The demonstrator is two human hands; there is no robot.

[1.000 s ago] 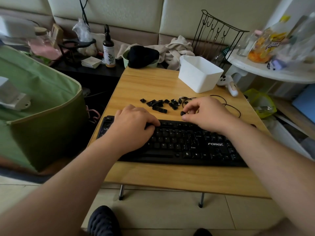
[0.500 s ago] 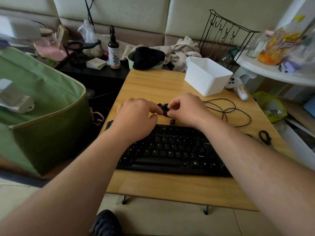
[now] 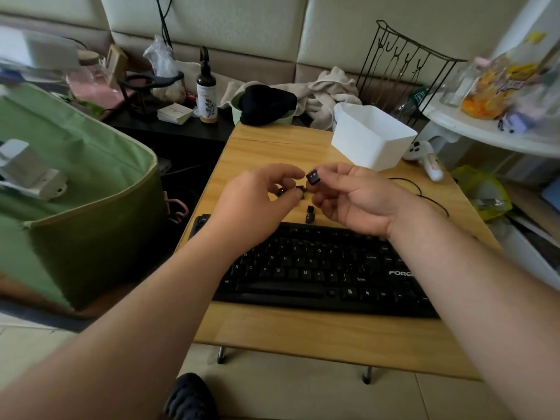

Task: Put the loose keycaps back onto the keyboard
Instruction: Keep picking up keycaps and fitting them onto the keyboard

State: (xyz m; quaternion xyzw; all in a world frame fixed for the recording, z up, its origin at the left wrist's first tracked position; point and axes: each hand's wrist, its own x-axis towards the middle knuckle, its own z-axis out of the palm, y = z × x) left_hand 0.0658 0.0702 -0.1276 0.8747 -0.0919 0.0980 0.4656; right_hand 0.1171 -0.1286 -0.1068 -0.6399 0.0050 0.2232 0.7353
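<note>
— So, what are the hands doing?
— Right hand (image 3: 360,197) pinches a black keycap (image 3: 313,177) at its fingertips, raised over the table (image 3: 303,334). Left hand (image 3: 257,204) pinches another dark keycap (image 3: 300,189) just beside it.
— And the rest?
— Two loose keycaps (image 3: 309,214) lie just beyond the keyboard (image 3: 318,268); a white tub (image 3: 371,137) sits far right.

Hiding most loose keycaps (image 3: 309,214) behind both hands; covering the keyboard (image 3: 318,268) top-left corner and right end with forearms; blurring the legend on the keycap (image 3: 313,177) pinched between right fingers (image 3: 325,171).
</note>
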